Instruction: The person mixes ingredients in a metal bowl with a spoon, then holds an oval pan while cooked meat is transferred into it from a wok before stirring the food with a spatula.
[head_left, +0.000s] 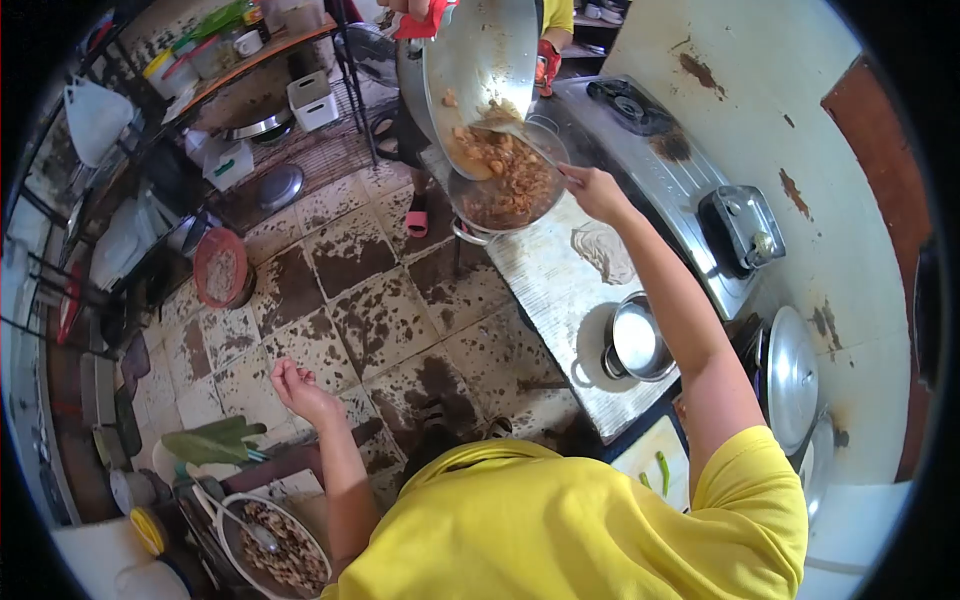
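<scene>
At the upper middle my right hand (597, 193) grips the handle of a metal ladle (508, 127), its bowl at the mouth of a large tilted metal pan (490, 60). Brown stewed food lies along the pan's lower lip and in a metal pot (512, 195) directly beneath. Another person's red-covered hand (546, 62) is beside the tilted pan. My left hand (300, 388) hangs over the tiled floor at the lower left, fingers loosely curled with nothing visible in them.
A small metal pot (641, 340) stands on the worn table (545, 285). Right of it are a gas stove (665, 150) and a large lid (792, 380). At the lower left is a pan of chopped food (275, 545); a red basin (222, 268) stands on the floor.
</scene>
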